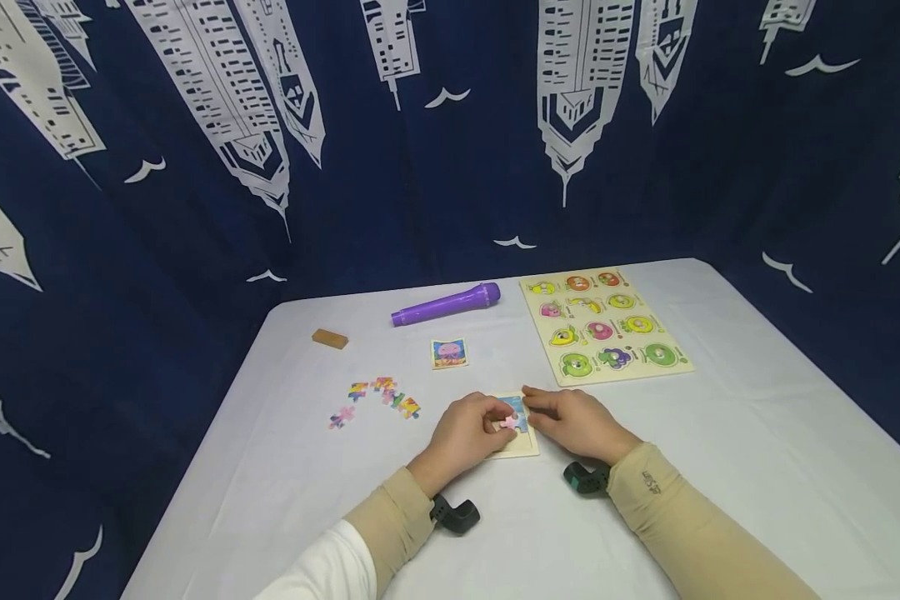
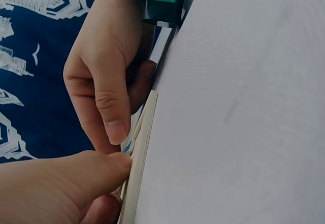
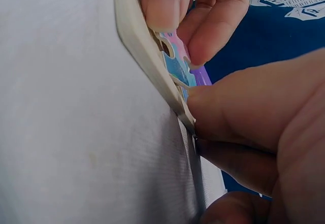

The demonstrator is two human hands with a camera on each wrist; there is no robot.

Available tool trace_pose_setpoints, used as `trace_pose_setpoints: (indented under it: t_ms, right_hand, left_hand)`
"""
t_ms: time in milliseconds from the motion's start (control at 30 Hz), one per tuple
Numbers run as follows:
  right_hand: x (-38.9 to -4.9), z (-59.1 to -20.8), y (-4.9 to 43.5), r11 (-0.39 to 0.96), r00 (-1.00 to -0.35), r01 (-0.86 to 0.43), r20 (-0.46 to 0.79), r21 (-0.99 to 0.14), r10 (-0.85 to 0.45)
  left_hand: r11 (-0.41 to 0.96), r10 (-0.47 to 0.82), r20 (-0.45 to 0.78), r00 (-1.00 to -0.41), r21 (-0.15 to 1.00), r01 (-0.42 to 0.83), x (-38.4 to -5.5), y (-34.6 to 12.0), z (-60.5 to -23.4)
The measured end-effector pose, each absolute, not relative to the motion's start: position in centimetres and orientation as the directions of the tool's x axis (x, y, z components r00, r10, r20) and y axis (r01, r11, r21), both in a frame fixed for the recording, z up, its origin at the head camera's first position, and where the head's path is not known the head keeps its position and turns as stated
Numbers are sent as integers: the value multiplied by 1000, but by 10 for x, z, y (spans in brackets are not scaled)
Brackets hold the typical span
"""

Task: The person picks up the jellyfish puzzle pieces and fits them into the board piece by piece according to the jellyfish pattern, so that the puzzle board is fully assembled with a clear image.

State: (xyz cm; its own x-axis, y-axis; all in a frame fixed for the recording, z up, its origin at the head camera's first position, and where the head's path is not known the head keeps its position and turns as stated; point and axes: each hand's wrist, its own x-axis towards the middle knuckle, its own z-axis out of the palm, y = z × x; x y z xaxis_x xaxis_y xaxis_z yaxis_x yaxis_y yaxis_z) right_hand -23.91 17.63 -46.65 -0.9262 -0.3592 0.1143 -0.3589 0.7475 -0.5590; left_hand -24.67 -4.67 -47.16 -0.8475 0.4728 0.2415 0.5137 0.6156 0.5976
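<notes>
A small wooden puzzle tray (image 1: 523,446) lies on the white table in front of me, partly filled with blue pieces. My left hand (image 1: 498,422) pinches a pink puzzle piece (image 1: 507,423) over the tray. In the right wrist view its fingertips (image 3: 161,8) hold that pink piece (image 3: 176,45) against the blue pieces inside the tray's rim (image 3: 144,56). My right hand (image 1: 537,408) grips the tray's right edge, thumb (image 3: 238,102) pressed on the corner. The left wrist view shows the tray's rim (image 2: 138,163) edge-on between both hands.
Several loose puzzle pieces (image 1: 381,396) lie left of the tray. Behind it are a jellyfish picture card (image 1: 448,353), a purple toy microphone (image 1: 447,305), a brown block (image 1: 330,338) and a fruit peg board (image 1: 604,327). A dark blue curtain (image 1: 435,167) surrounds the table.
</notes>
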Motion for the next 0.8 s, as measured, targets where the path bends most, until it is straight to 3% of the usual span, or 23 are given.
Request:
trace_pose_setpoints:
  t_ms: [800]
  right_hand:
    - [-238, -465, 175, 752, -931, -345, 103, -562, -350]
  left_hand:
    - [634, 450, 321, -833, 542, 551, -248, -44, -473]
